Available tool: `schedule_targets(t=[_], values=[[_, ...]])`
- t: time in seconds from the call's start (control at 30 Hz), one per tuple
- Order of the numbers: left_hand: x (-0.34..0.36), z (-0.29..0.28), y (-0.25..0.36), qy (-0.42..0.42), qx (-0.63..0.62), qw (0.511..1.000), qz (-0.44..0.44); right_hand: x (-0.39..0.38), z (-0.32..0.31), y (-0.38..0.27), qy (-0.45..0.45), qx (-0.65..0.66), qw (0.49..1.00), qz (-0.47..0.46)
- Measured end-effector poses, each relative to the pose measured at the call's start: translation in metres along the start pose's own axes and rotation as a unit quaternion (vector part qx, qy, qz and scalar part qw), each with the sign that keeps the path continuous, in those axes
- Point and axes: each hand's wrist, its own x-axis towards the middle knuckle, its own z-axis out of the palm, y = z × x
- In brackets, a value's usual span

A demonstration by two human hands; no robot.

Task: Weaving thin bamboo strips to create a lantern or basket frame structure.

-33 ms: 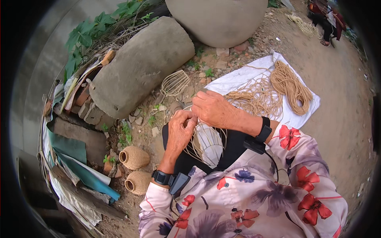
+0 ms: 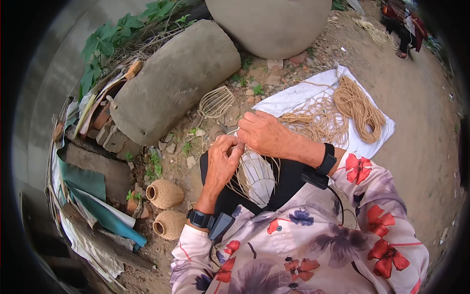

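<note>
Sat with an openwork frame [image 2: 262, 180] of pale strips in the lap, between the legs of black trousers [image 2: 290, 179], with a white mass [image 2: 254, 169] showing through the ribs (could not tell whether a solid form or cloth); closed the left hand [image 2: 223, 159] over the frame's upper end, with thumb and forefinger pinched together there; bent the right hand [image 2: 258, 131] over the same end, touching the left, with fingers curled inward and tips partly hidden; could not tell whether pinched on a strand or merely folded; wore dark bands [image 2: 201, 219] on both wrists and a floral shirt [image 2: 298, 240].

Had a white sheet [image 2: 280, 100] spread on the ground [image 2: 421, 132] beyond the right forearm; had on it a coil of tan cord [image 2: 360, 109], aslant from near the far corner toward the near right edge, and a loose tangle [image 2: 318, 118] of similar cord left of the coil, partly behind the forearm.

Had a bare frame [image 2: 216, 104] on the ground past the hands, near a concrete cylinder [image 2: 176, 83]; had a woven pot [image 2: 169, 193] and a second woven pot [image 2: 171, 225] left of the left forearm, close together; saw both mouths facing left, but could not tell upright from tipped.
</note>
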Motion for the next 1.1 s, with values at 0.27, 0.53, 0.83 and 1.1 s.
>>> schedule_targets(t=[0.27,0.53,0.83,1.1], values=[[-0.004,0.003,-0.005,-0.019,-0.101,0.993,-0.065,0.002,0.004,-0.003,-0.062,0.257,0.931,0.252],[-0.005,0.004,-0.006,-0.020,-0.078,0.994,-0.076,0.033,-0.074,0.095,0.146,-0.240,0.952,0.123],[-0.008,0.003,-0.013,0.012,-0.019,0.999,-0.026,-0.194,-0.391,0.240,0.346,0.006,0.682,0.645],[-0.006,0.004,-0.012,0.015,-0.044,0.998,-0.038,-0.362,-0.262,0.116,-0.321,-0.009,0.551,0.770]])
